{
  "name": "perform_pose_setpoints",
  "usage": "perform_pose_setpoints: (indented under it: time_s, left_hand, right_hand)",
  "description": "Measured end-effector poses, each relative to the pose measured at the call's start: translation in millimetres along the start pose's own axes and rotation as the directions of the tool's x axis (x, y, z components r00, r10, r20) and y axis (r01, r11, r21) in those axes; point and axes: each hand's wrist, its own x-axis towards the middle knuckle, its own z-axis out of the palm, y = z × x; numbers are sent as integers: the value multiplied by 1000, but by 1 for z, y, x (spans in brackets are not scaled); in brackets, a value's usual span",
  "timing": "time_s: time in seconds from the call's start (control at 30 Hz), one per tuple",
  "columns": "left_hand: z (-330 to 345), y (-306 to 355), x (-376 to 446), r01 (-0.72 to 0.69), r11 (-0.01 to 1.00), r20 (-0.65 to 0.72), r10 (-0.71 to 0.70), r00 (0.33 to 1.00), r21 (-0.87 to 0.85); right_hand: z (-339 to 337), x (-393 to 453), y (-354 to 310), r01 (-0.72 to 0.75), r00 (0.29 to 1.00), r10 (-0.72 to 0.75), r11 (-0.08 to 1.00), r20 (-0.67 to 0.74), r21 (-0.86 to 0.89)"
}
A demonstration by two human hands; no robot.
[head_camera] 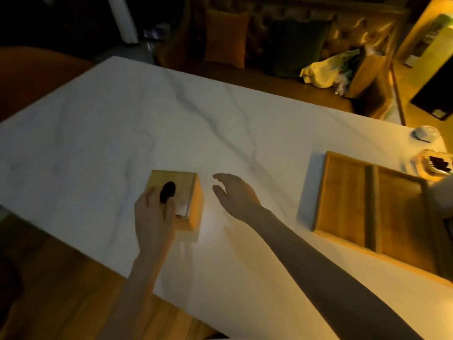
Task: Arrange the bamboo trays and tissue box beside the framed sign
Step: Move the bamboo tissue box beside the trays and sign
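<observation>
A square bamboo tissue box [182, 190] with a dark oval slot on top stands on the white marble table [122, 123], near its front edge. My left hand [153, 217] lies over the box's near left corner, fingers on its top. My right hand [234, 193] hovers just right of the box, fingers apart, holding nothing and not touching it. Two bamboo trays [343, 192] lie side by side at the table's right, one overlapping the other. No framed sign is in view.
At the far right edge sit a small white dish [425, 134] and a holder with dark items [436, 165]. Behind the table are a dark sofa with cushions [228, 38], a yellow bag [323, 69] and a paper bag. An orange chair back [36, 77] stands far left.
</observation>
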Motion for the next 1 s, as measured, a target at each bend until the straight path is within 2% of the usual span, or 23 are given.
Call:
perform_pose_setpoints:
  time_s: [0.1, 0.2, 0.27, 0.37, 0.5, 0.7, 1.0]
  left_hand:
    - [-2, -20, 0, 197, 980, 46, -196, 979, -11]
    - [2, -26, -5, 436, 873, 135, -415, 900, -220]
    - [7, -30, -7, 515, 784, 179, -484, 857, -347]
    - [12, -31, -9, 528, 681, 200, -503, 841, -507]
    - [15, -25, -10, 492, 661, 167, -493, 854, -566]
    - [21, -25, -4, 472, 778, 144, -456, 878, -414]
    - [24, 25, 1, 301, 888, 198, -244, 949, -347]
  right_hand:
    - [20, 20, -9, -55, 989, 33, 988, 146, 147]
    - [30, 35, -15, -194, 955, 101, 925, 280, 326]
    - [32, 40, -17, -276, 929, 130, 866, 347, 416]
    - [35, 45, -14, -297, 907, 109, 851, 407, 434]
    - [36, 48, -8, -264, 916, 90, 869, 392, 418]
    - [33, 40, 7, -227, 946, 106, 890, 305, 395]
    - [-16, 4, 33, -199, 979, 198, 855, 52, 479]
